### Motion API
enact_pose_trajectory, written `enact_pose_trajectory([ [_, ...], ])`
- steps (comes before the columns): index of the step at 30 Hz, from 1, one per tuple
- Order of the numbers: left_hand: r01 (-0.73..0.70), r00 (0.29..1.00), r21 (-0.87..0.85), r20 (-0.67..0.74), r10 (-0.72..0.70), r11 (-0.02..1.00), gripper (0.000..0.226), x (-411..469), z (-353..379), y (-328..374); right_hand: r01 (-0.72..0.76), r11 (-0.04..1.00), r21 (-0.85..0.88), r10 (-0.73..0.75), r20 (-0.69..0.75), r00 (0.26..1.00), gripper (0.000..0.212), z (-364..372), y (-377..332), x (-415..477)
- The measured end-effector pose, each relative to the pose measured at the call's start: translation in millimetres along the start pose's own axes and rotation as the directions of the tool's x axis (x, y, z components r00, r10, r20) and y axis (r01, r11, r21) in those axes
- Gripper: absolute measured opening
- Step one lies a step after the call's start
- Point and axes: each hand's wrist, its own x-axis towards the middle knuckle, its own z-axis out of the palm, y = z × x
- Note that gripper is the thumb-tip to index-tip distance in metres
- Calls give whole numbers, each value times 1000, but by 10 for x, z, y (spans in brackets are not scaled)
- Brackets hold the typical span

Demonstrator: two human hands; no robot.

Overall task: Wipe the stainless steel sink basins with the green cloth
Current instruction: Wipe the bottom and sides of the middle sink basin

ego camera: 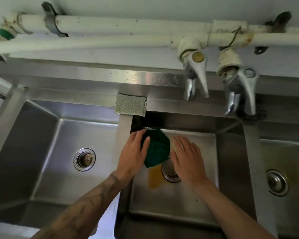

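Lying in the middle basin (231, 161), the green cloth (156, 149) sits between flat, unclenched left hand (132, 156) and right hand (186, 160).

No readable text, labels or numbers anywhere; tap (196, 75) cap emblem possibly marked, too blurred.

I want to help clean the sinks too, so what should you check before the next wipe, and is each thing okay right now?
1. Green cloth in the middle basin: ok.
2. Left hand on the cloth: ok, its fingers lie over the cloth's left edge.
3. Right hand gripping the cloth: cannot tell; it lies flat beside it, fingers open.
4. Middle drain free: not ok, the cloth and right hand partly cover it.
5. Taps off: ok, no water is seen running.
6. Left basin wiped: cannot tell.
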Motion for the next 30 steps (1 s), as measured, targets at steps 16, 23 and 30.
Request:
enact_pose_trajectory([
  [16,-231,952,575,-31,303,785,61,142,-111,-736,123,987,-108,-115,80,990,65,1733,-120,1063],
  [23,-227,949,584,-46,311,779,59,157,-125,-709,-152,972,-179,135,-100,986,64,1880,324,865],
  [30,-199,951,572,-82,297,796,62,172,-96,-729,-114,984,-135,95,-134,986,65,2059,-184,1084],
])
